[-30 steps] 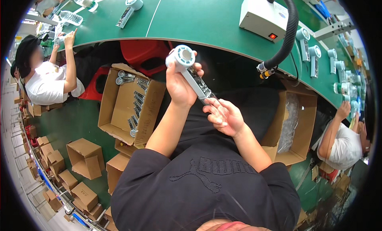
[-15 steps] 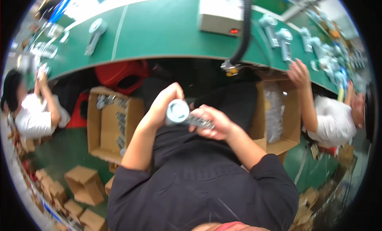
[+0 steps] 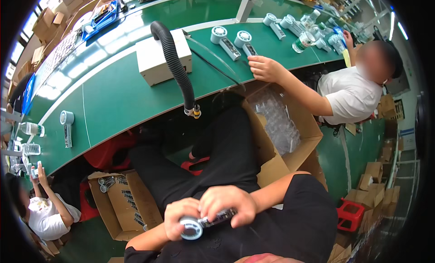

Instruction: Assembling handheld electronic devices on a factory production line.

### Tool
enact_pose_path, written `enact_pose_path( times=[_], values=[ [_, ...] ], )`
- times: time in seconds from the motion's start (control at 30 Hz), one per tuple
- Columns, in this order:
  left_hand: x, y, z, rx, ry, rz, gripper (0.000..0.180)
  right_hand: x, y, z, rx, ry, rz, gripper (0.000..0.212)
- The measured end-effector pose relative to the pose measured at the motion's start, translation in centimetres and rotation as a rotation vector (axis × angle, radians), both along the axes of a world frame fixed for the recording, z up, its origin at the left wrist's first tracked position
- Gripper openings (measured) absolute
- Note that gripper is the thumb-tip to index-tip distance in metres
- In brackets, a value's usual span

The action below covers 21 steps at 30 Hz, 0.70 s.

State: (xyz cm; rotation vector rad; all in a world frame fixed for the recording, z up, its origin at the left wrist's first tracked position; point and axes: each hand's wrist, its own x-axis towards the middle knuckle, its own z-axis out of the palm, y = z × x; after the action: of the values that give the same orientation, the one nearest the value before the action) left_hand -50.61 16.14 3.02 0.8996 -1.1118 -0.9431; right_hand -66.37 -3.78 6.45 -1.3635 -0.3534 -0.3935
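Close against my chest I hold a pale blue handheld fan (image 3: 191,229), its round grilled head at the left and its handle slanting up to the right. My left hand (image 3: 179,215) is closed around the fan's head. My right hand (image 3: 231,203) grips the handle near the neck, thumb below and fingers above. Dark parts show along the handle, which looks open on this side. Where the fingers overlap the neck, details are hidden.
A white box (image 3: 156,64) and a black flexible hose (image 3: 174,59) stand on the green bench (image 3: 113,100). Cartons flank my legs: one with fan parts (image 3: 106,204), another with clear plastic pieces (image 3: 294,159). At right, a co-worker's hand (image 3: 267,69) touches a fan (image 3: 244,41).
My view has swung to the right. Both hands have come in nearer my chest with the fan, and the right hand sits closer to its head. The co-worker's hand has reached a bench fan.
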Motion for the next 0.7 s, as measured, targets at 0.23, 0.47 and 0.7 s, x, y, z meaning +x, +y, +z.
enact_pose_path(
  times=[0.23, 0.47, 0.7],
  values=[
    [-2.6, -1.1, 3.9, -0.166, -0.124, -0.004, 0.048, -2.6, 0.3, 2.7, -0.145, -0.097, -0.018, 0.044],
    [-1.7, -2.5, 4.0, -0.134, -0.103, -0.035, 0.049, -2.5, -1.2, 2.9, -0.113, -0.062, -0.100, 0.022],
    [3.0, -6.3, -4.4, 0.606, 0.388, 0.251, 0.054, 1.6, -5.1, -6.1, 0.345, 0.991, 0.317, 0.039]
  ],
)
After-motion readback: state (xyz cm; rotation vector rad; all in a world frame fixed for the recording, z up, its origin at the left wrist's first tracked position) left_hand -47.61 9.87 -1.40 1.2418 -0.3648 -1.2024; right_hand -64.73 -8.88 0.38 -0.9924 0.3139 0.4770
